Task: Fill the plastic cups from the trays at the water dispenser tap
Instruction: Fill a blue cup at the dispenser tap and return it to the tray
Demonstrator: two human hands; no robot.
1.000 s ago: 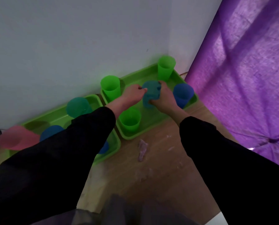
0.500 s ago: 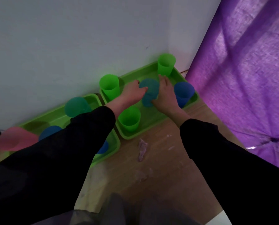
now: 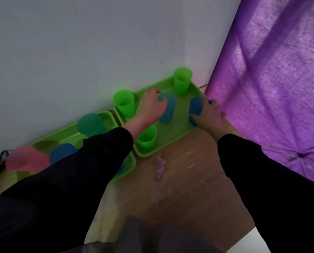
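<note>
Sleeves, black and broad, cover much of the left green tray (image 3: pixel 105 114); the left forearm hides that tray's near half, and only a sliver of a blue cup (image 3: pixel 120 168) shows past the sleeve's edge. A second blue cup (image 3: pixel 61 152) is half covered by the same sleeve. A pink cup (image 3: pixel 24 161) at the far left is blurred and its base is hard to make out. Light is dim, and whether any cup holds water cannot be told. No tap is in view.

The right green tray (image 3: pixel 170 141) lies on the wooden floor (image 3: pixel 189 179) against the white wall (image 3: pixel 79 52), just beside the left tray. The left hand (image 3: pixel 152 106) curls around a teal cup (image 3: pixel 168 110) standing mid-tray, fingers over its rim and thumb side hidden behind it. The right hand (image 3: pixel 209 114) wraps a dark blue cup (image 3: pixel 195 108) at the tray's right edge, fingertips over the far side, next to a purple cloth (image 3: pixel 271 88).

Three green cups stand upright and untouched on that tray: far-left green cup (image 3: pixel 124 103), far-right green cup (image 3: pixel 182 81), and near green cup (image 3: pixel 147 137), the last partly under the left wrist. Another teal cup (image 3: pixel 90 125) stands on the left tray by the wall.
</note>
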